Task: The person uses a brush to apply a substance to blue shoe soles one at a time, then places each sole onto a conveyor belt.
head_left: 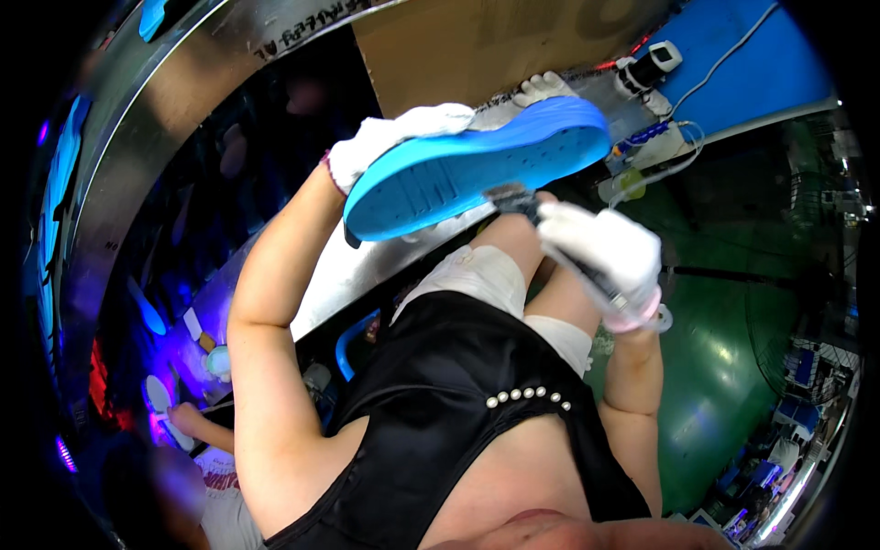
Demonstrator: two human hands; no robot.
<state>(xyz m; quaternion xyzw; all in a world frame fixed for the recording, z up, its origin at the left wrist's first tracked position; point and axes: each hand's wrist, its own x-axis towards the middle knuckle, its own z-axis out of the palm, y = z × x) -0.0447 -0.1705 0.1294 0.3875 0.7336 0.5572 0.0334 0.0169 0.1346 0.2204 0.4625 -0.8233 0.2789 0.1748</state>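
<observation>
silver metal bench [344, 275] | blue surface [747, 82]: white cable [723, 60] lying across it | green floor [710, 367]

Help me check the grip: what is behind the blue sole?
Past the upper edge of the blue sole show the gloved left hand, brown cardboard and another white glove; below, a metal surface. Anything directly behind, any fingers included, is covered.

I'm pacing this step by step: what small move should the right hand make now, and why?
Probably ease the brush onto the sole's near edge: the right hand holds its bristles by that edge, contact unclear, while the left hand grips the sole's far side.
</observation>
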